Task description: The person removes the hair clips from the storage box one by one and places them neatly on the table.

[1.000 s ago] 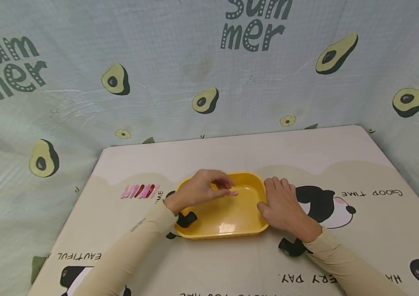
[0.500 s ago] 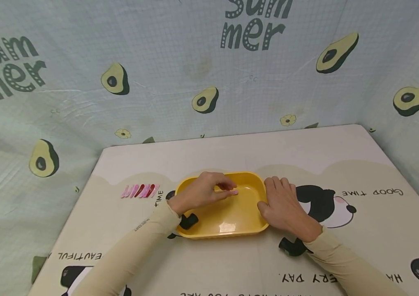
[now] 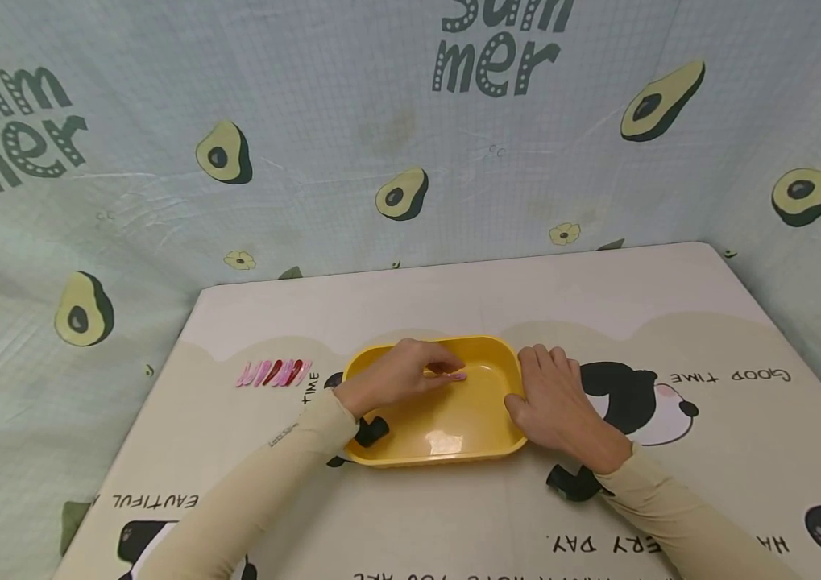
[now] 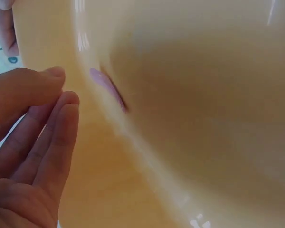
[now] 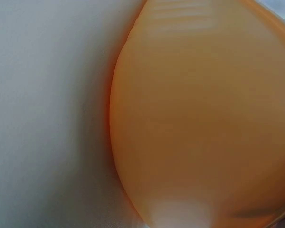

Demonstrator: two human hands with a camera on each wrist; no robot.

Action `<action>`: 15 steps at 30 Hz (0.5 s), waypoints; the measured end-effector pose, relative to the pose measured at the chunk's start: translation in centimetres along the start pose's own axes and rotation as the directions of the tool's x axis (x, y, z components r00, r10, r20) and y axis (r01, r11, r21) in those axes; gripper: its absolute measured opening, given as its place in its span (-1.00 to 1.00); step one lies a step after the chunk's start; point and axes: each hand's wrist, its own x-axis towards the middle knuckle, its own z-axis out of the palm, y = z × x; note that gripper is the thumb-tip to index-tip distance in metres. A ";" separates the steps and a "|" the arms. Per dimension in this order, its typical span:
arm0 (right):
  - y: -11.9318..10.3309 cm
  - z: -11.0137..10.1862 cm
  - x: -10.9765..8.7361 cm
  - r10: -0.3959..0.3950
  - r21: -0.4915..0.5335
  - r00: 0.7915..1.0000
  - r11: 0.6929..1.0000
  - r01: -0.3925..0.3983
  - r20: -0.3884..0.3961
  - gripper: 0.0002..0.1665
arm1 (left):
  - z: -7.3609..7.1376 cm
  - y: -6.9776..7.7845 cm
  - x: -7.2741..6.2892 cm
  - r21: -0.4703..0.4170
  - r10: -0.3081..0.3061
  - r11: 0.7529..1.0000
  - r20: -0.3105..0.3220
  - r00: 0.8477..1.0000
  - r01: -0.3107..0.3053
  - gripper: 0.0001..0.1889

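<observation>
A yellow plastic tray (image 3: 446, 439) sits on the table. Inside it, close to the wall, lies a slim pink hair clip (image 4: 108, 89). My left hand (image 3: 413, 372) reaches over the tray, its fingertips right at the clip in the head view. Seen from the left wrist, thumb and fingertips are close together with nothing between them, beside the clip. My right hand (image 3: 555, 407) grips the tray's right rim, fingers laid over the edge and thumb on the near side. The right wrist view is filled by the tray (image 5: 204, 114) and does not show the fingers.
Several pink and red hair clips (image 3: 275, 373) lie in a row on the table left of the tray. The table (image 3: 454, 524) has a cover printed with dogs and words. A hanging sheet (image 3: 308, 161) with avocados stands behind it.
My left hand has shifted slightly to the right inside the tray, while the pink clip near its fingertips has hardly moved. My right hand stays on the rim.
</observation>
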 end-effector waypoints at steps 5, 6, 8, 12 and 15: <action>0.0 0.0 0.0 -0.001 0.000 1.000 1.000 0.001 -0.002 -0.68 | 0.3 -0.4 0.2 0.024 0.011 1.000 0.029 1.000 -0.012 -0.76; 0.0 0.0 0.0 -0.001 -0.001 1.000 1.000 0.001 -0.001 -0.68 | 0.3 -0.4 0.2 0.027 0.015 1.000 0.031 0.999 -0.016 -0.76; 0.0 0.0 0.0 0.000 0.000 1.000 1.000 0.000 0.001 -0.68 | 0.4 -0.6 0.4 0.037 0.019 0.999 0.036 0.999 -0.021 -0.76; 0.0 0.0 0.0 0.002 0.002 1.000 1.000 -0.002 0.007 -0.68 | 0.7 -0.9 0.7 0.060 0.024 0.998 0.045 0.999 -0.027 -0.77; 0.1 0.0 0.0 0.000 0.006 1.000 1.000 -0.001 0.006 -0.69 | 0.8 -1.1 0.8 0.084 0.026 0.996 0.054 0.998 -0.031 -0.78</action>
